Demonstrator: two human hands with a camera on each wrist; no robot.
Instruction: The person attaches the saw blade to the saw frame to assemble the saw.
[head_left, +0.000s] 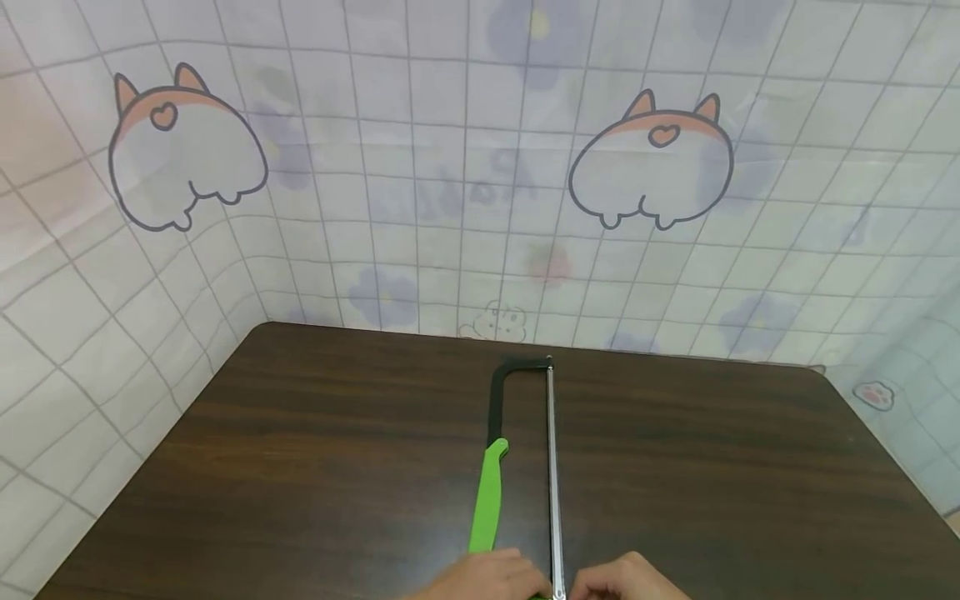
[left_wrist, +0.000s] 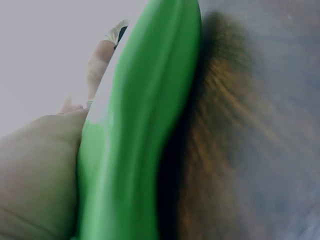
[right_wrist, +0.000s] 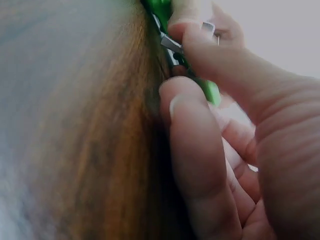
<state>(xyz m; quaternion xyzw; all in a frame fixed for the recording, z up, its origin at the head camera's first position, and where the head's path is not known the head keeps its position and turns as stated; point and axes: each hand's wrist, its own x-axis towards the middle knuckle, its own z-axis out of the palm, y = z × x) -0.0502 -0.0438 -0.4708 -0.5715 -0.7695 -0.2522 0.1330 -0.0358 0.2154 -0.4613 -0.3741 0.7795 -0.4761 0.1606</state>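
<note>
A hacksaw with a bright green handle (head_left: 486,500), a black bent front frame (head_left: 497,404) and a long silver blade bar (head_left: 553,467) lies on the dark wooden table, its front end pointing away. My left hand (head_left: 487,577) grips the saw's near end; in the left wrist view the green grip (left_wrist: 145,100) runs alongside the palm. My right hand (head_left: 618,579) is at the near end of the blade bar. In the right wrist view its thumb and finger pinch a small metal wing nut (right_wrist: 171,43), which the thumb partly covers.
Brown wood-grain table top (head_left: 337,467) stretches around the saw. Behind it and along both sides hangs a white gridded curtain (head_left: 420,208) with cartoon prints, meeting the table's back edge.
</note>
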